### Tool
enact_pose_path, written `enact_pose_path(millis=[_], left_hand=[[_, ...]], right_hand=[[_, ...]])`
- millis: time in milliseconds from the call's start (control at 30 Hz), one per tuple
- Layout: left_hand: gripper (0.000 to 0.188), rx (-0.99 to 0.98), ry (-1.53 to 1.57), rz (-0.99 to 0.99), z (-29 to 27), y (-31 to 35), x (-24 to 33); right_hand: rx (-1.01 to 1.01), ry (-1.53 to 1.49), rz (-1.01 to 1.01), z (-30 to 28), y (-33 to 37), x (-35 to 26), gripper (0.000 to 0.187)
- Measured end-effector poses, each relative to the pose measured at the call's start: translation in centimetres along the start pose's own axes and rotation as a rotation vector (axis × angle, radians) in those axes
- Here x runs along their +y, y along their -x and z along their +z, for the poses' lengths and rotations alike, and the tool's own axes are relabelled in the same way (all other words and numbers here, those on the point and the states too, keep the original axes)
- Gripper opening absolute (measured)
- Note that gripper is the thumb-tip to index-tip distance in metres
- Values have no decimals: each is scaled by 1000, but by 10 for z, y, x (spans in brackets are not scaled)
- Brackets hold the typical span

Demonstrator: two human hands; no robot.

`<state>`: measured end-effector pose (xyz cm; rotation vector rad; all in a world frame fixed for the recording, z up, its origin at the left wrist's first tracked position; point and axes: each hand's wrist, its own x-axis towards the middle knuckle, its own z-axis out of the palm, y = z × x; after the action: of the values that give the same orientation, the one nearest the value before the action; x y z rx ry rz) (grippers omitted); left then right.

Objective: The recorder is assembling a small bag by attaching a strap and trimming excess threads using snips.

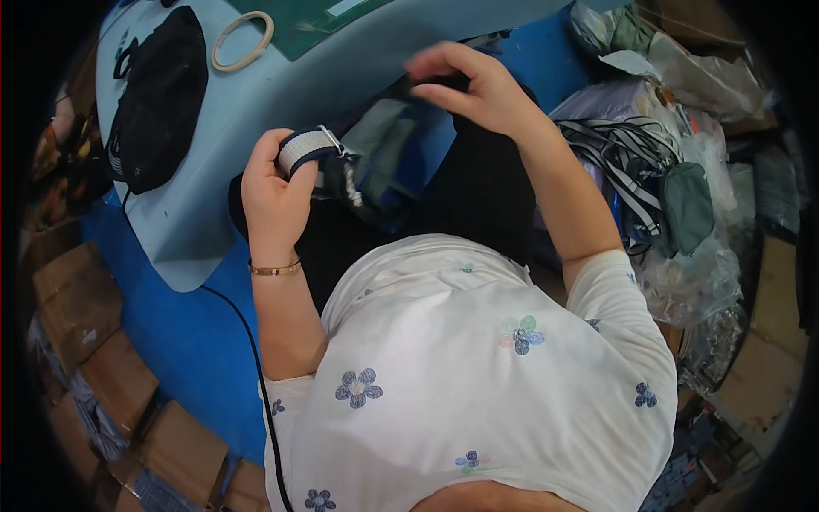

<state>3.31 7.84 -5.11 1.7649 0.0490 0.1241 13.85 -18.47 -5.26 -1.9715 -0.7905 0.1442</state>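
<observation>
My left hand (280,196) is closed round a navy and white webbing strap (307,147), its thumb pressed against the loop. A metal buckle (331,138) sits at the strap's right end. Below the buckle hangs a short twisted white cord (351,183). A grey-green and navy fabric piece (384,154), blurred and probably a small bag, hangs beside the strap over my lap. Up and to the right of it, my right hand (469,81) is raised with thumb and fingers apart, and I see nothing gripped there. Its fingertips are slightly smeared.
A light blue table (281,111) curves ahead, carrying a black fabric bag (166,102), a tape ring (242,41) and a green mat (299,21). Straps (623,171) and a grey-green pouch (688,207) lie on plastic at right. Cardboard boxes (119,375) stand left; a black cable (247,328) hangs nearby.
</observation>
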Motion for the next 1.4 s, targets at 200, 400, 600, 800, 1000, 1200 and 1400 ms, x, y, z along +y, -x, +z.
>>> enact_pose_path(millis=[200, 400, 600, 800, 1000, 1200, 1400], left_hand=[[22, 30, 109, -10, 3, 1, 6], [21, -75, 21, -19, 5, 2, 10], [27, -237, -152, 153, 18, 2, 15], [34, -209, -321, 319, 25, 3, 37], [47, 185, 124, 101, -23, -16, -19], [35, 516, 530, 37, -44, -14, -28], [29, 450, 538, 225, -45, -1, 17]], right_hand=[[-625, 937, 233, 39, 83, 87, 21], [307, -205, 397, 6, 39, 106, 27], [-20, 199, -258, 26, 11, -15, 77], [-76, 27, -162, 44, 20, -42, 45], [425, -739, -162, -70, 79, -44, 43], [964, -812, -4, -146, 138, 7, 20], [1044, -221, 306, -96, 127, 45, 24]])
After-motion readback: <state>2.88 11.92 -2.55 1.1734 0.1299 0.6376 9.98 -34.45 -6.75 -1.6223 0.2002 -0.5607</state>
